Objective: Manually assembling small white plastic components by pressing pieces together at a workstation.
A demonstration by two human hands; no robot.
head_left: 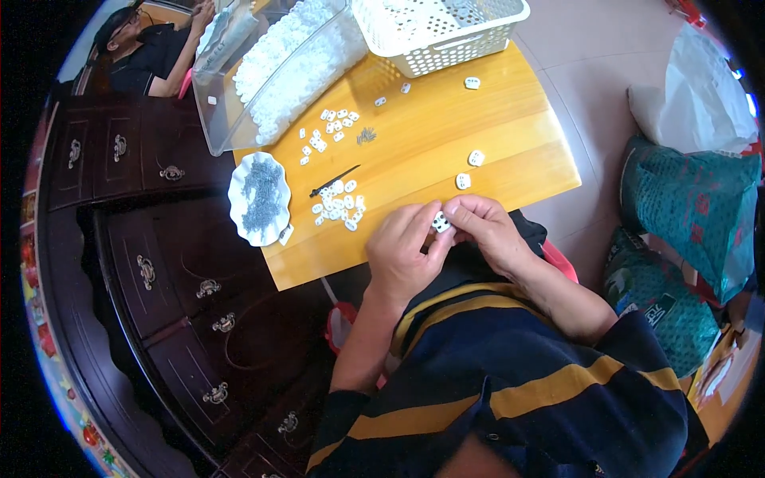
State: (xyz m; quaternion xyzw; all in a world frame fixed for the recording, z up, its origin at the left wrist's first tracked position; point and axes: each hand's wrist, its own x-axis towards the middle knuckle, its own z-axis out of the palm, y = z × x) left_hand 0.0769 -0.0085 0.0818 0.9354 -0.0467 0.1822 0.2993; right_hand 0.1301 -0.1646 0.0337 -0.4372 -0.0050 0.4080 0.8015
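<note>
Just beyond the table's near edge, a small white plastic piece with dark holes (441, 222) is pinched between my two hands. My left hand (402, 251) grips it from the left with thumb and fingers. From the other side, my right hand (488, 231) closes its thumb and forefinger on it. Two similar white pieces (463, 182) lie just past my right hand. Left of my hands is a cluster of loose white parts (339, 205), with a thin black rod-like tool (335, 181) along its far side.
A scalloped white dish (234, 201) of small grey metal bits sits at the table's left edge. More white parts (331, 126) and a little metal pile (366, 136) lie farther back. Behind stand a see-through tub (213, 127) and white basket (446, 60). Another person (163, 52) sits far left.
</note>
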